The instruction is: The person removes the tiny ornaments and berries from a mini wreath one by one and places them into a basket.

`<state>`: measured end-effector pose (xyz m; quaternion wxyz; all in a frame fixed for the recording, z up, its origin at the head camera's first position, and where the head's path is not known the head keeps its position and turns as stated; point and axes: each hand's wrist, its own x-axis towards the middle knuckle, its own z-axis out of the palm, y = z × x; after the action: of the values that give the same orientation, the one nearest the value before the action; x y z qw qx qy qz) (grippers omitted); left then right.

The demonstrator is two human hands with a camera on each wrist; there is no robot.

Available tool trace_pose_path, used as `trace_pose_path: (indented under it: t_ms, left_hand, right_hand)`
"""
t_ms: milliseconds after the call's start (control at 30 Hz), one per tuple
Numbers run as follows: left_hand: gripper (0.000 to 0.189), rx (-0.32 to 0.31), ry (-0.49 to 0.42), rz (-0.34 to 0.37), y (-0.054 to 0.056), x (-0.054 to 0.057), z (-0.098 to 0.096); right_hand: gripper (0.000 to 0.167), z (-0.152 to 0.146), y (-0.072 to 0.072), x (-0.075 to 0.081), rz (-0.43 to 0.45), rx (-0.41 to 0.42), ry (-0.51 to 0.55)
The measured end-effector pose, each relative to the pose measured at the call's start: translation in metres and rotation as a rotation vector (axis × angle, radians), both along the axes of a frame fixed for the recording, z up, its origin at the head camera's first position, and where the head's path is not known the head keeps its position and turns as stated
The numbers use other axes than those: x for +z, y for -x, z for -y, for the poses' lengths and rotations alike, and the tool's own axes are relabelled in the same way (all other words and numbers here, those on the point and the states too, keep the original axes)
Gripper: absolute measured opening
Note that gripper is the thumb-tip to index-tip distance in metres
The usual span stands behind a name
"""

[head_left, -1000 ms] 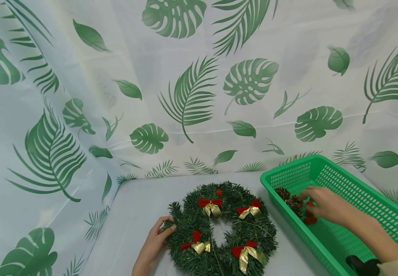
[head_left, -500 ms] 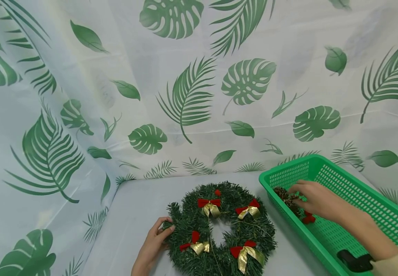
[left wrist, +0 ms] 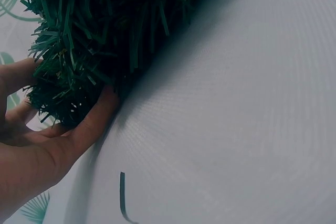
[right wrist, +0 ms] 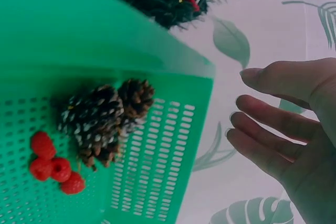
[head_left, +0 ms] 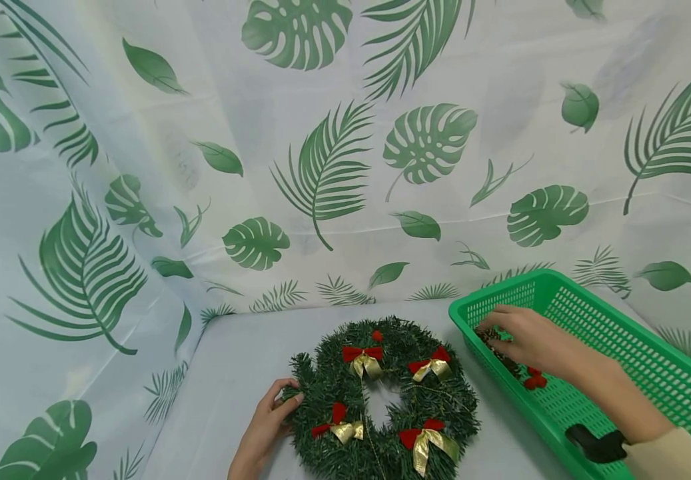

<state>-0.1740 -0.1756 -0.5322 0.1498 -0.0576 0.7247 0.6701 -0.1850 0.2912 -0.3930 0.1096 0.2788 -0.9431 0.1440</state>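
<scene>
A green wreath with several red and gold bows lies on the white-covered table. My left hand holds its left edge, thumb and fingers on either side of a tuft of greenery, as the left wrist view shows up close. My right hand is over the far left part of the green basket, close above the pine cones. In the right wrist view its fingers are spread apart from the thumb, with nothing between them. Beside the cones lie several red raspberry-like berries.
At my right sleeve a black object shows over the near part of the basket. A leaf-printed curtain rises behind the table and at the left. A thin green strand lies on the white cloth.
My right hand has moved left within the basket, from beside the pine cones to over them, and the red berries show more fully. The left hand and wreath have stayed put.
</scene>
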Motion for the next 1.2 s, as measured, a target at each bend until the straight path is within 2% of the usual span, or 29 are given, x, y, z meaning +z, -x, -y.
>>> trace_pose_path:
  t_ms: [300, 533, 867, 1200]
  left_hand:
    - [0.039, 0.003, 0.004, 0.013, 0.002, 0.0, 0.0]
    - [0.038, 0.004, 0.012, 0.006, 0.0, 0.0, 0.001]
    - [0.039, 0.0, 0.007, -0.006, 0.0, 0.0, 0.0]
    - [0.039, -0.006, 0.013, -0.014, 0.0, 0.0, 0.001]
  right_hand:
    - [0.023, 0.014, 0.003, 0.006, 0.003, 0.028, 0.015]
    - [0.023, 0.024, 0.007, 0.008, 0.047, 0.051, 0.041]
    - [0.022, 0.042, 0.012, 0.012, 0.018, 0.058, 0.011]
    - [0.021, 0.057, 0.02, 0.009, 0.024, 0.1, 0.031]
